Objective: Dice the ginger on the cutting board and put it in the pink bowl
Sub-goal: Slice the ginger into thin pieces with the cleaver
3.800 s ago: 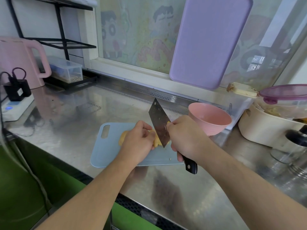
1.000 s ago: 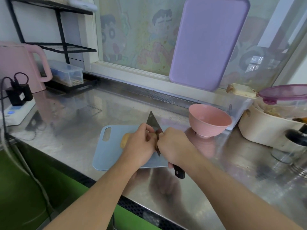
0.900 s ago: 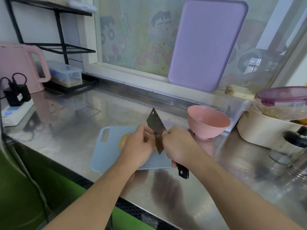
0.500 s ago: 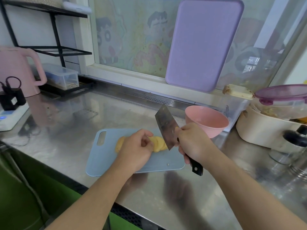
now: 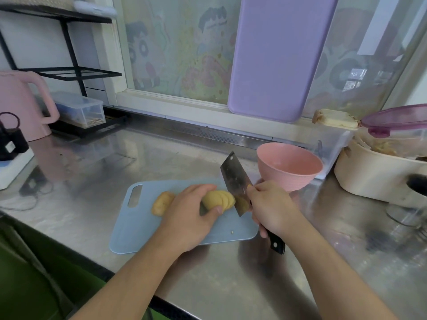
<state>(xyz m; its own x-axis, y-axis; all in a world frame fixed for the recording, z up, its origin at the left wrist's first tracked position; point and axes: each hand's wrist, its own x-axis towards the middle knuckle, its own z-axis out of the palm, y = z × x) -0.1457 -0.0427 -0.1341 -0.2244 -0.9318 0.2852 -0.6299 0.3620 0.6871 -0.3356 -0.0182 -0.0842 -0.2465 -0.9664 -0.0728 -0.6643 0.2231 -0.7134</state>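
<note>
Slicing step, dicing proper not yet done. My right hand (image 5: pixel 273 210) is wrapped tight round the handle of the cleaver (image 5: pixel 235 183), blade tilted, its lower edge down at the ginger (image 5: pixel 218 199) on the board (image 5: pixel 138 225). My left hand (image 5: pixel 190 212) curls over the ginger and pins it, thumb at the near side, fingertips over the top.

To do it well, I judge: keep left fingertips tucked back from the blade, knuckles as the guide. Bring the blade upright before pressing, since a tilted cut gives wedge slices. Keep slices thin and even, because they must be stacked, cut to strips, then cross-cut to dice. The board sits on slick steel counter (image 5: pixel 231 285) (it could skid), so press straight down, no sideways shove.

Where things lie: the sliced fan of ginger pokes out of my left hand at 3 o'clock, touching the blade. The uncut end shows at 9 o'clock of that hand, also on the board. From my right hand the ginger is at 9 o'clock, just beside. One slice seems to lie behind the blade; hard to tell. A small crumb (image 5: pixel 232 232) sits on the board at 6 o'clock of the ginger.

The bowl (image 5: pixel 288 167) stands off the board at 2 o'clock of the ginger, near, with nothing visible inside.
</note>
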